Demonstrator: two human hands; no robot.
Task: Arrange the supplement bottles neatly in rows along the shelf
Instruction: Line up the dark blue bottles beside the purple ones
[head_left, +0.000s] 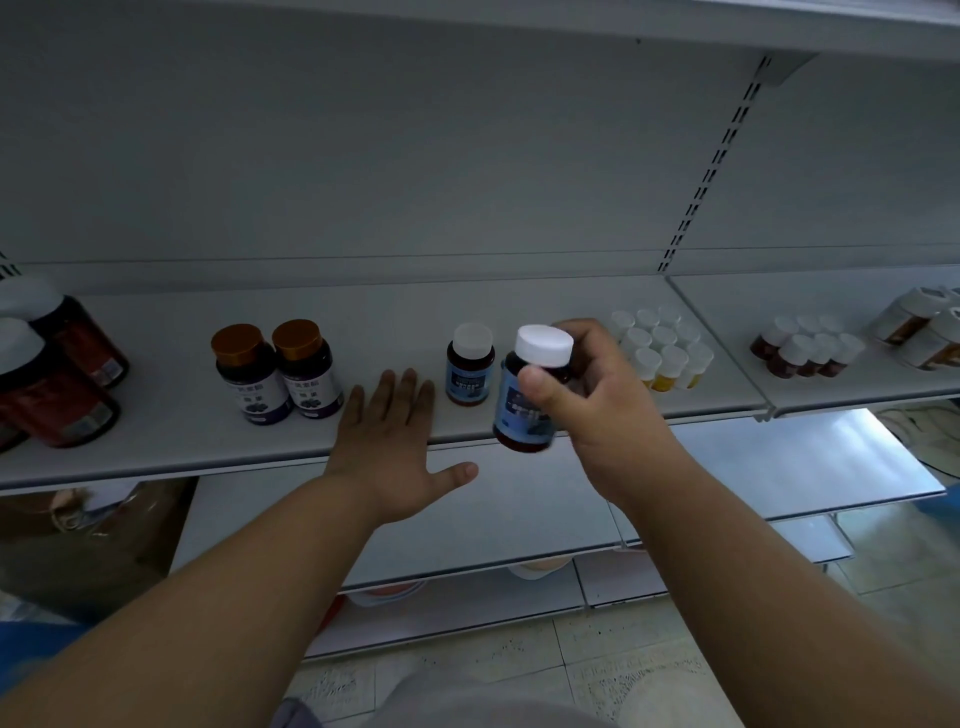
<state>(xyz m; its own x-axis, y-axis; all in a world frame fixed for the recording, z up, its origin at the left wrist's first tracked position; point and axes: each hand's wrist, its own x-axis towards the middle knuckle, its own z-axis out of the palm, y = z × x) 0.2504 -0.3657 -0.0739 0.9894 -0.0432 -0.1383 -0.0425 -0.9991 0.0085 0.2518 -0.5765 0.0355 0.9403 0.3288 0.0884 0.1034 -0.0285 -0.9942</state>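
A long white shelf (156, 457) runs across the view. On its left stand big dark jars (57, 400), then two purple-labelled bottles with gold caps (280, 371). The left hand (387, 441) lies flat on the shelf's front edge, fingers straight and spread. The right hand (597, 400) grips a blue-labelled brown bottle with a white cap (527, 400), tilted, held just above the front edge. A matching bottle (470, 364) stands upright just behind it. Small white-capped bottles (662, 345) cluster to the right.

Bare shelf (389, 312) behind lone blue-label bottle (470, 364), flanked by gold-capped bottles (280, 369).
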